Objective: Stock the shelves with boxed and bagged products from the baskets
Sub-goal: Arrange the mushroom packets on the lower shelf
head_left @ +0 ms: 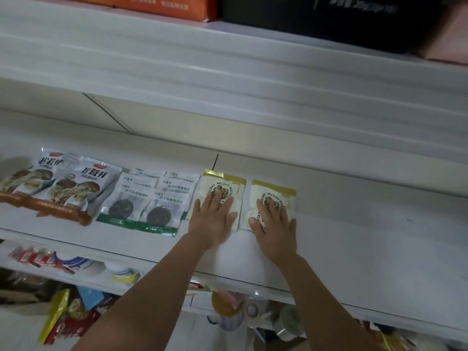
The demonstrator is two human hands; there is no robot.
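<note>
Two cream bags with gold tops lie flat side by side on the white shelf (354, 224). My left hand (214, 219) rests palm down, fingers spread, on the left cream bag (228, 182). Flat on the right cream bag (283, 192) lies my right hand (274, 225), also with fingers apart. Neither hand grips anything. To the left lie several white and green seaweed packets (149, 198), then two mushroom bags (58, 186) at the far left.
An upper shelf carries an orange box (162, 6) and a black box (342, 19). Below the shelf edge a lower level holds assorted packets (63, 317), bowls (76, 262) and jars (286, 323). The shelf's right part is bare white surface.
</note>
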